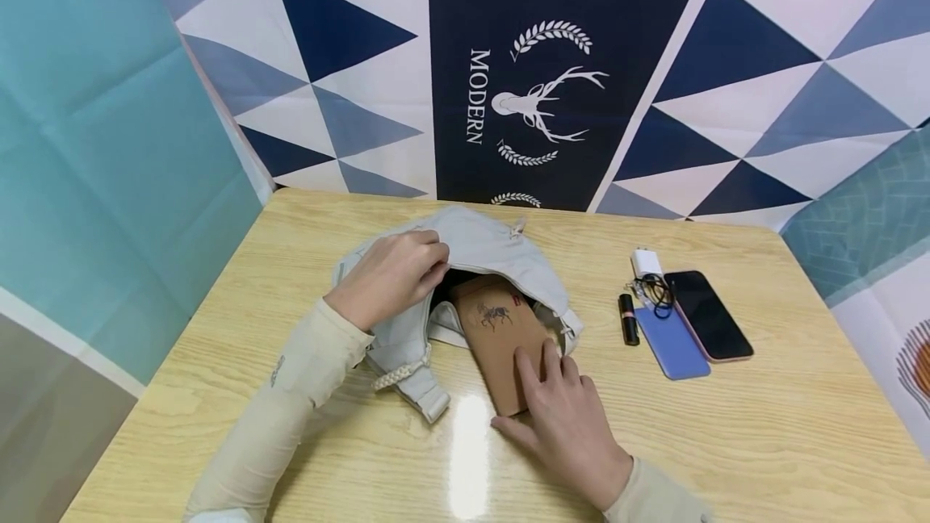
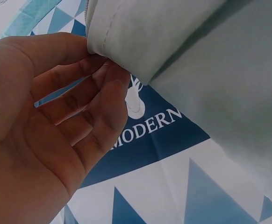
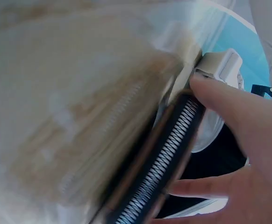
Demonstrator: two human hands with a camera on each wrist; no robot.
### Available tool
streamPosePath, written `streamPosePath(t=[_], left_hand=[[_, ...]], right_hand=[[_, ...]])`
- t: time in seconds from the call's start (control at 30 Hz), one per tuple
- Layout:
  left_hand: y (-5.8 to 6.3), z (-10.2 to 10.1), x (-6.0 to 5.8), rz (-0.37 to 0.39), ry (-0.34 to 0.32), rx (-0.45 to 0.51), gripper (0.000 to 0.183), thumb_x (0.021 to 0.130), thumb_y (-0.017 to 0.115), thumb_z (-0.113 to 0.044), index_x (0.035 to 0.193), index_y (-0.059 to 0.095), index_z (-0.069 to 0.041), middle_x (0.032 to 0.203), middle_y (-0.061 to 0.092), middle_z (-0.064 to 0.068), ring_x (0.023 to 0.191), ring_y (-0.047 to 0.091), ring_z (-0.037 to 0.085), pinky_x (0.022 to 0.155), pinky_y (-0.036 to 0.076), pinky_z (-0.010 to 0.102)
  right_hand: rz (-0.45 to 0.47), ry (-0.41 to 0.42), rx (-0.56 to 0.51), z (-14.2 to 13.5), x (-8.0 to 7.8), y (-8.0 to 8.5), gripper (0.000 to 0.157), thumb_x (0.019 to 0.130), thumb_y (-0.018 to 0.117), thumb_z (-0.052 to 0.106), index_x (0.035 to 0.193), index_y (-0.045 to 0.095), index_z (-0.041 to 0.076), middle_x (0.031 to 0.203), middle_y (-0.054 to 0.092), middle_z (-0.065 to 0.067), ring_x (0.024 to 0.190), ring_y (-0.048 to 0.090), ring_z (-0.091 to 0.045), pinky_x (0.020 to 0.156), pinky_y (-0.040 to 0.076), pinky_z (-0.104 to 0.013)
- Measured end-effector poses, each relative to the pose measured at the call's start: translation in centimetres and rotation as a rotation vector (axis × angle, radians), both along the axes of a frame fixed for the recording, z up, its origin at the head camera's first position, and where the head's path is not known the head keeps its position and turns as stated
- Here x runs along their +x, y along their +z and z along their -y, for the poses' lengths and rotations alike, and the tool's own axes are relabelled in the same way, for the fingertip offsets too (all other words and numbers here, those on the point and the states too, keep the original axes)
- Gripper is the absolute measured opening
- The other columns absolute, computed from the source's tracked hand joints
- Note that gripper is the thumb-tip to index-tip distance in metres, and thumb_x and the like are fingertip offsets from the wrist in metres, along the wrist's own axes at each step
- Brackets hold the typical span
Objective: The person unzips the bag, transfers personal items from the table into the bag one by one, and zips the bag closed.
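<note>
A pale grey fabric bag (image 1: 483,240) lies on the table with its mouth facing me. My left hand (image 1: 395,273) pinches the upper edge of that mouth and lifts it; in the left wrist view, thumb and fingertips meet on the cloth (image 2: 131,42) beside a zip. A brown long wallet (image 1: 497,345) with a dark horse-and-rider print lies partly inside the opening, its far end under the flap. My right hand (image 1: 570,418) grips the wallet's near end, with the thumb at the edge and fingers across the top. The right wrist view shows the wallet's zip (image 3: 159,161) close up.
On the right of the wooden table (image 1: 792,418) lie a phone (image 1: 708,315), a blue flat case or card (image 1: 672,343), a black lipstick-like tube (image 1: 628,320), a white charger plug (image 1: 645,261) and a coiled black cable (image 1: 657,294). A patterned cloth (image 1: 349,47) hangs behind.
</note>
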State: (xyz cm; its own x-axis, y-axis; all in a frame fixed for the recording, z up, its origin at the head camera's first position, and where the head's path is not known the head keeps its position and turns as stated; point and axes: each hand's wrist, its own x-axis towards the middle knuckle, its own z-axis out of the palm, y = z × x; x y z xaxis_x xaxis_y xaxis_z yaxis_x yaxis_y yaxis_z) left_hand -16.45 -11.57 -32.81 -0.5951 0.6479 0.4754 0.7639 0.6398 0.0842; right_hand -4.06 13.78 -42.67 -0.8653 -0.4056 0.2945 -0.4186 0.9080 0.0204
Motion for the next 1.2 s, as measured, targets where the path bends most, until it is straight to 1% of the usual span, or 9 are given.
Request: streamPosePath(t=[0.1,0.2,0.33,0.47,0.6,0.77,1.03,1.1,1.2], left_hand=[[0.1,0.1,0.0,-0.003,-0.004,-0.002,0.011,0.091,0.067,-0.003,0.081,0.067,-0.009,0.079,0.059,0.002,0.065,0.056,0.014,0.06,0.05,0.03],[0.1,0.1,0.0,0.0,-0.004,-0.004,0.011,0.09,0.067,-0.003,0.081,0.067,-0.008,0.079,0.059,0.002,0.065,0.056,0.015,0.06,0.05,0.03],[0.2,0.0,-0.1,0.005,0.0,-0.012,0.011,0.091,0.067,-0.003,0.082,0.068,-0.009,0.08,0.06,0.002,0.067,0.057,0.015,0.061,0.051,0.03],[0.2,0.0,-0.1,0.003,0.003,-0.017,0.01,0.092,0.067,-0.004,0.083,0.068,-0.009,0.08,0.06,0.002,0.068,0.058,0.015,0.062,0.051,0.031],[0.2,0.0,-0.1,-0.002,-0.003,-0.012,0.01,0.092,0.066,-0.004,0.084,0.068,-0.009,0.081,0.061,0.002,0.068,0.059,0.015,0.062,0.051,0.031],[0.2,0.1,-0.1,-0.007,-0.002,0.003,0.011,0.092,0.066,-0.003,0.083,0.069,-0.009,0.08,0.061,0.002,0.068,0.058,0.015,0.063,0.051,0.031],[0.3,-0.1,0.1,-0.015,0.0,-0.013,0.009,0.092,0.066,-0.004,0.084,0.069,-0.008,0.079,0.06,0.002,0.068,0.058,0.015,0.062,0.052,0.03],[0.3,-0.2,0.1,-0.017,0.0,-0.013,0.01,0.093,0.066,-0.004,0.084,0.069,-0.009,0.079,0.059,0.001,0.068,0.057,0.015,0.062,0.052,0.03],[0.4,-0.1,0.2,-0.023,0.005,0.004,0.012,0.093,0.065,-0.004,0.083,0.068,-0.009,0.078,0.058,0.001,0.068,0.056,0.015,0.063,0.051,0.03]], right_hand=[[-0.046,0.014,-0.047,0.0,-0.4,0.4,0.081,0.073,0.074,0.061,0.128,0.06,0.004,0.122,0.055,-0.032,0.092,0.06,-0.045,0.059,0.051,-0.051],[-0.085,0.034,-0.119,0.1,-0.8,1.1,0.073,0.072,0.073,0.052,0.127,0.062,0.006,0.127,0.055,-0.03,0.103,0.057,-0.048,0.069,0.048,-0.055],[-0.143,0.103,-0.216,0.5,-1.4,1.8,0.066,0.071,0.077,0.045,0.126,0.066,0.01,0.134,0.052,-0.029,0.112,0.051,-0.05,0.081,0.041,-0.059],[-0.229,0.2,-0.287,1.1,-1.9,1.8,0.058,0.07,0.079,0.04,0.12,0.071,0.01,0.133,0.052,-0.031,0.113,0.049,-0.052,0.086,0.036,-0.061],[-0.284,0.254,-0.33,1.7,-2.4,1.5,0.055,0.072,0.077,0.037,0.119,0.072,0.009,0.13,0.054,-0.031,0.115,0.048,-0.053,0.087,0.035,-0.061],[-0.279,0.277,-0.352,2.4,-2.9,1.3,0.051,0.08,0.071,0.04,0.121,0.071,0.01,0.133,0.053,-0.03,0.119,0.046,-0.054,0.089,0.034,-0.063],[-0.251,0.307,-0.378,4.0,-3.8,0.9,0.049,0.075,0.075,0.037,0.117,0.073,0.012,0.133,0.055,-0.03,0.124,0.045,-0.057,0.093,0.035,-0.065],[-0.223,0.3,-0.37,4.2,-3.9,0.8,0.049,0.076,0.075,0.037,0.118,0.072,0.012,0.135,0.054,-0.029,0.125,0.044,-0.057,0.095,0.034,-0.065],[-0.162,0.259,-0.335,4.4,-4.1,0.6,0.051,0.077,0.074,0.04,0.121,0.07,0.014,0.137,0.053,-0.027,0.127,0.044,-0.055,0.096,0.034,-0.063]])
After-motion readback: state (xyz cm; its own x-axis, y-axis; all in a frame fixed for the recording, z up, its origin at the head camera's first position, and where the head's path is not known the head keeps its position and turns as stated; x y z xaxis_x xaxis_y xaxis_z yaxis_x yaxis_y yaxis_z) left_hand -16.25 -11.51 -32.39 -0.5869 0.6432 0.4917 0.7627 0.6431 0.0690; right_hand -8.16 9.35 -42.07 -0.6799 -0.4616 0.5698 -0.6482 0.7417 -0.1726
